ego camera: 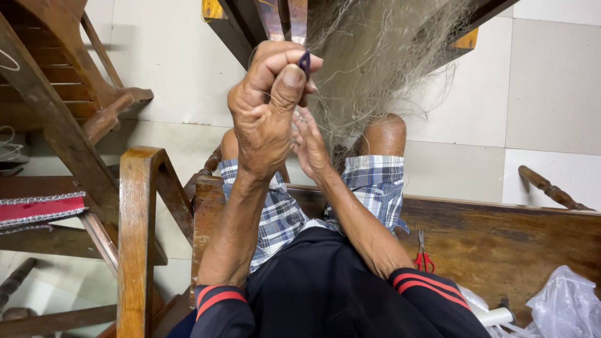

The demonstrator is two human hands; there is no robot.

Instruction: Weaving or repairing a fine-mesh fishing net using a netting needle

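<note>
My left hand (269,109) is raised in front of me, closed in a fist, pinching a small dark netting needle (305,61) between thumb and forefinger. My right hand (310,147) sits just behind and below it, fingers reaching into a hanging mass of fine pale fishing net (375,56). Whether the right fingers grip the mesh is hidden by the left hand. The net drapes down from a dark wooden frame (250,25) onto my knees, above my blue plaid shorts (375,184).
I sit on a wooden bench (501,238). Red-handled scissors (424,256) lie on it by my right thigh, with clear plastic bags (563,307) at the far right. A wooden chair arm (138,231) stands at my left, another wooden chair (56,94) beyond. White tile floor.
</note>
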